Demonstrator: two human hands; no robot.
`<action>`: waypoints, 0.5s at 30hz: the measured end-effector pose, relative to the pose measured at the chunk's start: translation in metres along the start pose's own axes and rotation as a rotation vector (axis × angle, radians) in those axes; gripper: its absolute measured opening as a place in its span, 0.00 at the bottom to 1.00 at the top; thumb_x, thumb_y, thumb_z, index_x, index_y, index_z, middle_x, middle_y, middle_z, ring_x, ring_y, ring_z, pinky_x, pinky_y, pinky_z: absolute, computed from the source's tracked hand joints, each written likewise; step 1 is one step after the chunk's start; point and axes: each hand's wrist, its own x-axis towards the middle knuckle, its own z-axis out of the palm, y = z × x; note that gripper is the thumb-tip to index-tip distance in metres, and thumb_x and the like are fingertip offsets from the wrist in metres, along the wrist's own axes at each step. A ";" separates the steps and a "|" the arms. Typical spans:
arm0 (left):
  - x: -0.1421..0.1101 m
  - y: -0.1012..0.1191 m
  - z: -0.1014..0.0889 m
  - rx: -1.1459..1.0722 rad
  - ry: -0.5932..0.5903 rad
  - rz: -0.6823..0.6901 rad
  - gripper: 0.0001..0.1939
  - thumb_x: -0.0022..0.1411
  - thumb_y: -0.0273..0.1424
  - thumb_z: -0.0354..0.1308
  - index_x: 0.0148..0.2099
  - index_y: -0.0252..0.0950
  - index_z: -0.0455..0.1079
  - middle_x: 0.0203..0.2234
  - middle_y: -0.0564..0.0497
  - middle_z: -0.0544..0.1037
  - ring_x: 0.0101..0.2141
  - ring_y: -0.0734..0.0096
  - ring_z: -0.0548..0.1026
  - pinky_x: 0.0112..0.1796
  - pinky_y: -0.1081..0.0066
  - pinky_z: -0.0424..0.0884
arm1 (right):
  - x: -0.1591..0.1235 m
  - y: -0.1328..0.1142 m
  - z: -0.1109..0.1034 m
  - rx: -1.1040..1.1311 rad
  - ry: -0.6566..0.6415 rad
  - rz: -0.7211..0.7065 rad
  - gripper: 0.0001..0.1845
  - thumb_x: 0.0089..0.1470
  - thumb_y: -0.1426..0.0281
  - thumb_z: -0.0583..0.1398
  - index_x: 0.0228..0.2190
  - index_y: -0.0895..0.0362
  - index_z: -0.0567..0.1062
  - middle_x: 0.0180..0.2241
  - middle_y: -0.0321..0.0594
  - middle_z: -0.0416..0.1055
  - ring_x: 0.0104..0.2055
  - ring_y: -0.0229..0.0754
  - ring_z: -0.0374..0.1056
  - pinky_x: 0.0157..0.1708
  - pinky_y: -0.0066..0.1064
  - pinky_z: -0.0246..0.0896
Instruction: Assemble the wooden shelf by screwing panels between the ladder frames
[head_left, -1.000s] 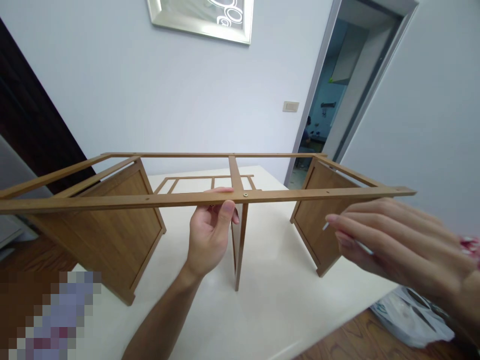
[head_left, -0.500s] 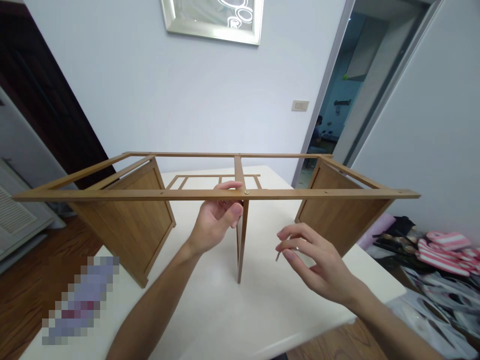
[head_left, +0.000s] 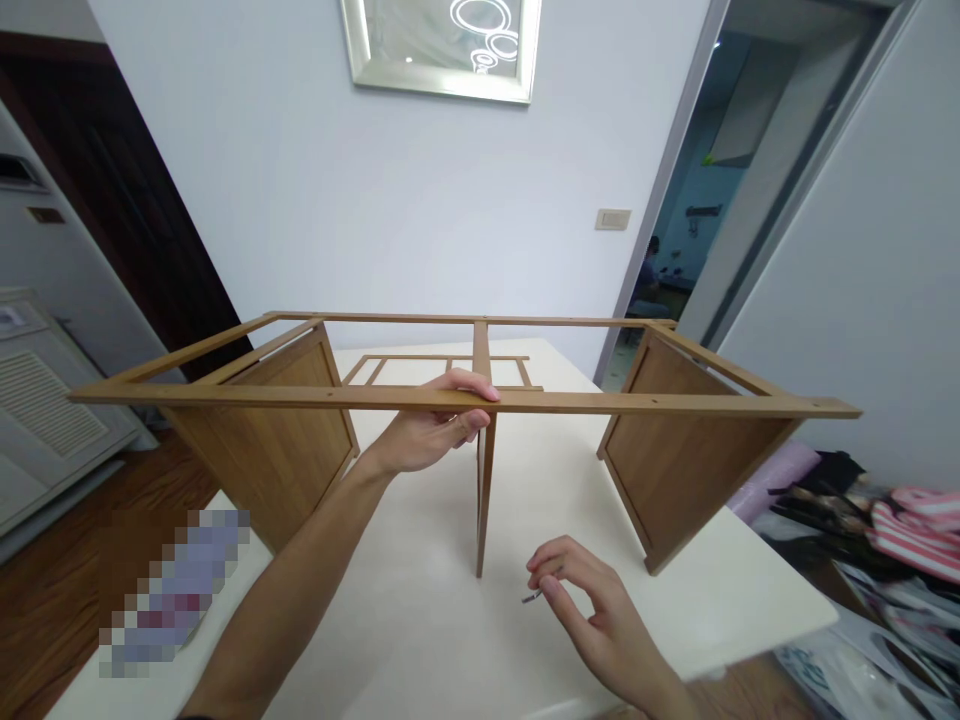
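A brown wooden shelf frame (head_left: 637,404) stands on a white table (head_left: 420,600), with a panel at each end and a thin divider in the middle. My left hand (head_left: 435,425) is closed on the frame's near rail, beside the divider joint. Lower down, over the tabletop, my right hand (head_left: 592,610) pinches a small metal tool (head_left: 534,596), thin like a hex key, between thumb and fingers. A flat wooden ladder-like rack piece (head_left: 442,368) lies on the table behind the frame.
Clothes and bags (head_left: 862,520) are piled on the floor at the right. A grey appliance (head_left: 37,420) stands at the left. Behind, an open doorway (head_left: 675,260) shows a person far off. A framed mirror (head_left: 442,50) hangs on the wall.
My right hand has come in from the right and dropped toward the tabletop with the small tool. My left hand stays on the rail. The camera has tilted slightly.
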 end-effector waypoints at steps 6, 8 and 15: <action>-0.005 -0.002 0.011 -0.010 0.123 0.015 0.19 0.65 0.43 0.67 0.52 0.40 0.70 0.22 0.59 0.68 0.20 0.81 0.63 0.20 0.80 0.62 | -0.011 0.014 -0.005 0.055 0.021 0.062 0.14 0.69 0.68 0.56 0.32 0.53 0.78 0.36 0.41 0.76 0.41 0.39 0.74 0.42 0.28 0.68; -0.014 -0.005 0.018 -0.032 0.208 0.043 0.26 0.63 0.45 0.69 0.57 0.43 0.65 0.25 0.59 0.70 0.22 0.79 0.66 0.24 0.78 0.65 | -0.011 0.019 -0.006 0.068 0.032 0.080 0.13 0.69 0.67 0.56 0.34 0.52 0.78 0.37 0.40 0.77 0.42 0.40 0.74 0.43 0.28 0.68; -0.072 -0.030 0.058 0.285 0.455 -0.074 0.34 0.56 0.45 0.73 0.58 0.44 0.62 0.52 0.47 0.70 0.48 0.66 0.73 0.49 0.66 0.72 | -0.008 0.033 -0.013 0.124 0.135 0.133 0.14 0.69 0.62 0.57 0.34 0.52 0.80 0.37 0.42 0.77 0.43 0.42 0.74 0.43 0.31 0.68</action>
